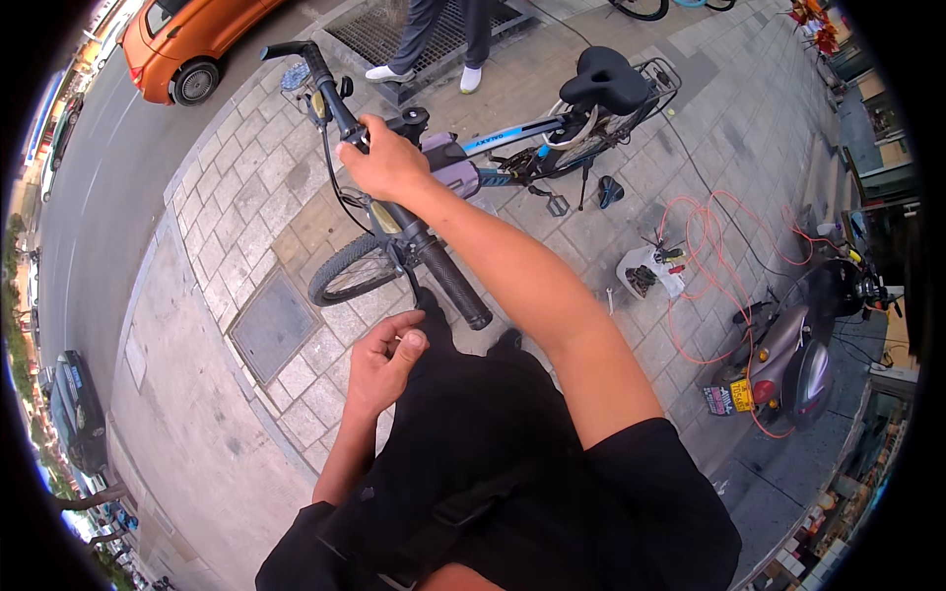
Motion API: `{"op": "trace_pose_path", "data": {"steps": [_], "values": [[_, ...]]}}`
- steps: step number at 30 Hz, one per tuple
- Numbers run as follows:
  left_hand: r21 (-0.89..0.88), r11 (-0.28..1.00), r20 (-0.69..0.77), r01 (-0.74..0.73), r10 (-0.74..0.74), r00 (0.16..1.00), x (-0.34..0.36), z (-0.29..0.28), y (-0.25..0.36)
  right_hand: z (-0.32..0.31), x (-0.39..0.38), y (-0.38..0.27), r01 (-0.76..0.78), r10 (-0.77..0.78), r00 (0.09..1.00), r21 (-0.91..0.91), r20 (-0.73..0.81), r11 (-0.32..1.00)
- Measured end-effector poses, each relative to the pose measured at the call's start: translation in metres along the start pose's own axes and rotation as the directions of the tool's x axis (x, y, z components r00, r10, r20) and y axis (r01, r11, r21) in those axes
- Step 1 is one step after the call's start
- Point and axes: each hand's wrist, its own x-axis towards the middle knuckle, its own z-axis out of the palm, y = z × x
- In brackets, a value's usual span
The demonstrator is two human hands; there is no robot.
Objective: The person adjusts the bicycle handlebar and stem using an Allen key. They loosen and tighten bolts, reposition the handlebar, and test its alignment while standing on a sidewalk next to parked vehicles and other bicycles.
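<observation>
So I'm standing over tiled pavement [222, 177], and there's an orange car [187, 49] on the road off to my upper left. The bike [512, 135] is upright right in front of me, front end to my left and back end away to my upper right. A scooter [783, 360] is parked over on my right. Somebody in dark trousers and white shoes [419, 39] is standing past the bike, beside a metal grate [448, 47]. Pinkish-orange tubing or cord [706, 231] is looped on the ground near the scooter. The front wheel [345, 281] sits below the handlebar [399, 219], and the black saddle [603, 81] is up at the far end. Just beside those loops is a small white tub [642, 268] with tools and bits in it.

As for my grip: right hand [386, 165] is wrapped around the middle of the handlebar. Left hand [386, 360] is half curled by the near rubber grip [453, 281], fingertips right at the brake lever's end. Honestly can't tell if they're touching or pinching it.
</observation>
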Motion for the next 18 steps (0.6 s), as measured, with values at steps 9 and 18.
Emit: {"op": "trace_pose_path", "data": {"steps": [9, 18], "values": [[-0.046, 0.993, -0.203, 0.113, -0.120, 0.972, 0.048, 0.083, 0.029, -0.003, -0.008, 0.008, -0.010, 0.007, 0.998, 0.049, 0.063, 0.999], [-0.020, 0.981, -0.181, 0.195, -0.196, 0.964, 0.041, 0.086, 0.053, -0.141, -0.036, 0.128, 0.093, -0.083, 0.995, -0.167, 0.063, 0.982]]}}
